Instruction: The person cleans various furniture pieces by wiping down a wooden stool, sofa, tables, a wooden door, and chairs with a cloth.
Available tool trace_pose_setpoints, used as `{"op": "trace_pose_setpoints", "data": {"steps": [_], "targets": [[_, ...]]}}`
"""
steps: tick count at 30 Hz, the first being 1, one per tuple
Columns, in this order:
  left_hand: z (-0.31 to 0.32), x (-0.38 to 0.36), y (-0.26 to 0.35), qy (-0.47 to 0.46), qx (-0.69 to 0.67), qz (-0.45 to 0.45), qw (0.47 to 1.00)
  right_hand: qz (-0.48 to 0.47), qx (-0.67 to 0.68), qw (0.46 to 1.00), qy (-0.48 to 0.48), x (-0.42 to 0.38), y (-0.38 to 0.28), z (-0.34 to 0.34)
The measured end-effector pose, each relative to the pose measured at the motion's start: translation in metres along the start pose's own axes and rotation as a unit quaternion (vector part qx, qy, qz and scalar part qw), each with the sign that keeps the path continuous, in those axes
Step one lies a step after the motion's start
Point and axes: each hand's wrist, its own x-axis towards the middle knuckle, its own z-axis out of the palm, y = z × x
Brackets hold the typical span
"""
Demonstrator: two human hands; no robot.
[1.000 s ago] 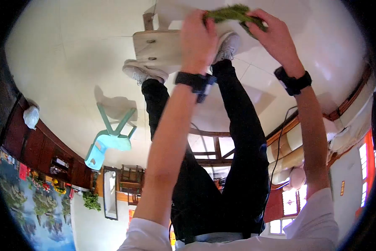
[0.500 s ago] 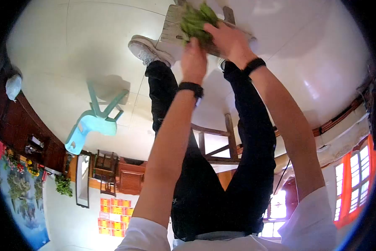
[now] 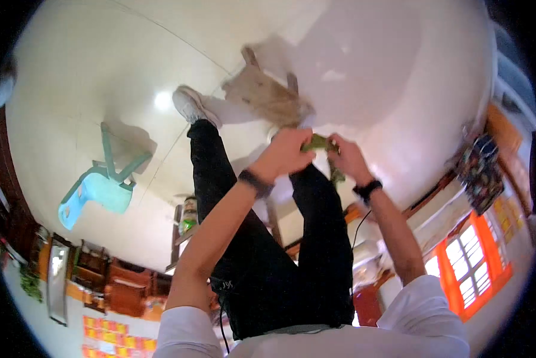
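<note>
My left hand [image 3: 289,154] is closed on one end of a green bundle [image 3: 318,143], which looks like leafy vegetables or pods. At its other end, the fingers of my right hand [image 3: 348,160] are closed round it too. Some green pieces hang below my right hand, in front of my dark trouser leg. Both hands are over my knee area, just below a small wooden stool [image 3: 262,95], which is blurred. A black band is on each wrist.
My shoe [image 3: 190,106] rests on the pale tiled floor left of the wooden stool. A turquoise plastic stool [image 3: 104,190] lies farther left. Wooden furniture [image 3: 125,289] is at the lower left, and orange curtains [image 3: 488,271] frame a window at the lower right.
Both hands have moved down, away from the wooden stool and toward my body, with green pieces in them. The camera view has shifted; the larger green bunch over the stool no longer shows there.
</note>
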Motion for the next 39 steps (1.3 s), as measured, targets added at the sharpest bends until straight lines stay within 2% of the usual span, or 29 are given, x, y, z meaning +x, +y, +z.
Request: {"op": "trace_pose_setpoints", "data": {"steps": [2,4,6,8,10,12,13,14,16,18,19,20,22,26,28,30,32,34,36,38,39], "targets": [[-0.052,-0.051,0.076,0.081,0.055,0.059,0.993,0.001,0.108,0.994,-0.006,-0.036,-0.049,-0.031],[-0.098,-0.12,0.147,0.146,0.045,0.047,0.987,-0.128,0.068,0.988,0.047,-0.083,-0.111,-0.064],[-0.117,-0.182,0.185,0.203,0.049,0.08,0.975,-0.172,0.004,0.981,0.088,-0.121,-0.167,-0.085],[-0.124,-0.229,0.211,0.255,0.045,0.109,0.96,-0.262,-0.06,0.955,0.128,-0.145,-0.212,-0.098],[-0.135,-0.266,0.241,0.259,0.068,0.115,0.957,-0.286,-0.131,0.94,0.135,-0.159,-0.257,-0.121],[-0.138,-0.301,0.273,0.288,0.063,0.141,0.945,-0.373,-0.228,0.871,0.224,-0.179,-0.291,-0.136],[-0.141,-0.314,0.285,0.278,0.045,0.157,0.946,-0.364,-0.192,0.888,0.203,-0.185,-0.315,-0.147],[-0.148,-0.33,0.293,0.265,0.036,0.176,0.947,-0.397,-0.223,0.859,0.233,-0.187,-0.33,-0.153],[-0.162,-0.364,0.317,0.282,0.032,0.2,0.938,-0.427,-0.179,0.844,0.271,-0.183,-0.358,-0.162],[-0.178,-0.394,0.325,0.32,0.015,0.191,0.928,-0.429,-0.188,0.833,0.294,-0.185,-0.394,-0.168],[-0.186,-0.404,0.317,0.361,0.056,0.184,0.913,-0.412,-0.202,0.832,0.312,-0.185,-0.41,-0.173],[-0.189,-0.423,0.316,0.396,0.089,0.169,0.898,-0.417,-0.214,0.834,0.292,-0.195,-0.426,-0.178],[-0.208,-0.437,0.318,0.472,0.03,0.141,0.87,-0.412,-0.186,0.844,0.289,-0.187,-0.455,-0.189],[-0.242,-0.457,0.321,0.521,0.026,0.097,0.848,-0.438,-0.197,0.845,0.235,-0.181,-0.499,-0.213],[-0.274,-0.467,0.319,0.543,0.044,0.093,0.833,-0.447,-0.216,0.832,0.247,-0.181,-0.532,-0.219],[-0.308,-0.459,0.32,0.594,-0.011,0.07,0.801,-0.505,-0.109,0.843,0.15,-0.167,-0.563,-0.244],[-0.35,-0.458,0.324,0.591,-0.013,0.033,0.806,-0.478,-0.108,0.863,0.123,-0.16,-0.613,-0.272],[-0.397,-0.461,0.336,0.674,0.015,0.052,0.737,-0.486,-0.177,0.852,0.085,-0.151,-0.67,-0.295],[-0.43,-0.466,0.339,0.698,-0.005,0.044,0.714,-0.497,-0.153,0.853,0.056,-0.125,-0.728,-0.305],[-0.458,-0.475,0.339,0.756,-0.103,-0.035,0.646,-0.474,-0.081,0.876,-0.037,-0.087,-0.792,-0.301],[-0.475,-0.478,0.332,0.779,-0.125,-0.044,0.613,-0.486,-0.128,0.864,-0.043,-0.079,-0.84,-0.292]]}}
